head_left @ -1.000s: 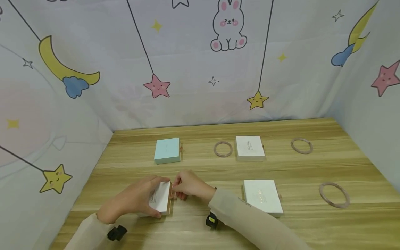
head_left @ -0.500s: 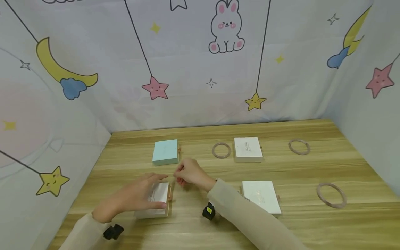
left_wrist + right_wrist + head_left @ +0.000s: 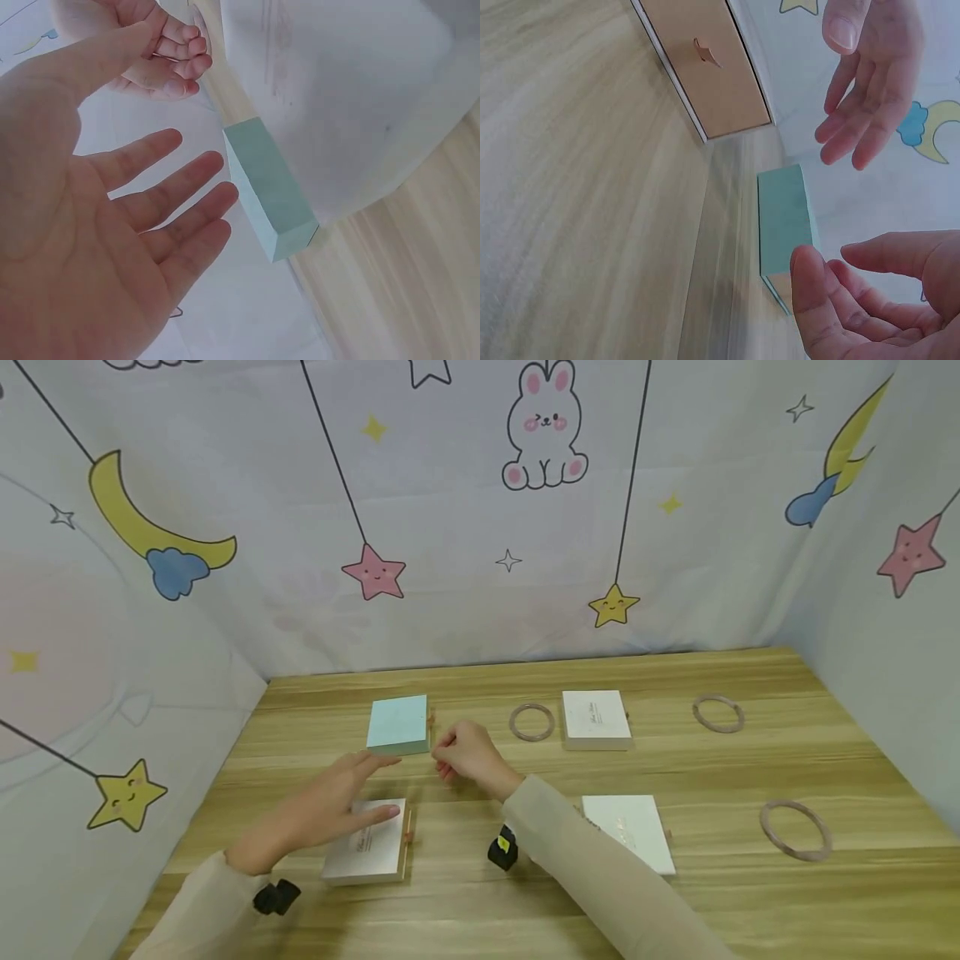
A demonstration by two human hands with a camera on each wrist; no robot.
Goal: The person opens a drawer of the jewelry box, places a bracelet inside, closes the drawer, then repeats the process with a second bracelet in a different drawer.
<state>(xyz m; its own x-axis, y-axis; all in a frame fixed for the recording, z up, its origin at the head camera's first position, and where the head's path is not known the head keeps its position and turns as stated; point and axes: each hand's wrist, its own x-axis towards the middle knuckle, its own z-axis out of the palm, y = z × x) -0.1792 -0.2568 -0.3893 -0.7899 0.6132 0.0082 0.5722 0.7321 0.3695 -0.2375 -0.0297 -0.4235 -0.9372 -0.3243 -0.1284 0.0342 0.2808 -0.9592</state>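
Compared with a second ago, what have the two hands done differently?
The left hand has let go of the near white box and lifted, fingers straight, toward the mint box. The right hand left the white box's tab and moved away from the person, toward the mint box, fingers loosely curled, empty. The boxes and three bangles have not moved.

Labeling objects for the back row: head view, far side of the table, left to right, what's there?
Mint green box → right hand just in front of it → pinkish bangle → white box → second bangle.

Both hands (image 3: 322, 814) (image 3: 468, 760) between near box (image 3: 367, 852) and far box (image 3: 399, 724).
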